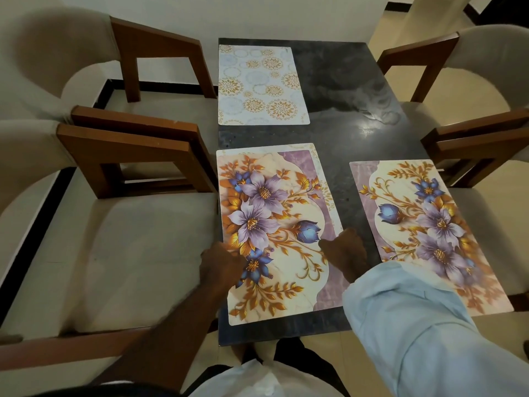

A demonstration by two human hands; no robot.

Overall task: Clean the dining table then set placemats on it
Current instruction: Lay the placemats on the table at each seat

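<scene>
1. Dining table [357, 133]: a dark, marbled, glossy top carrying pale reflections. Its far end lies close to a white wall [257, 15].
2. Circle-patterned placemat [262, 84]: white with gold and grey rosettes, lying flat at the far left of the table.
3. Left floral placemat [274, 233]: purple and blue flowers with gold leaves, at the near left, its left edge along the table's edge. A strip of a gold-patterned mat [326, 190] shows beneath it along the top and right sides.
4. Right floral placemat [429, 224]: the same design turned round, flat at the near right, apart from item 3.
5. Left hand [221, 265]: fingers curled around the left edge of the left floral placemat, holding it.
6. Right hand [346, 253]: rests on that mat's right edge. The fingers are hidden and blurred, so whether it grips cannot be told. The forearm wears a light blue sleeve [406, 325].
7. Chairs: beige upholstery on brown wooden frames, two on the left [128, 253] and two on the right [486, 67].
8. Floor [315, 348]: cream tiles, with a black border strip [37, 239] at the left.
</scene>
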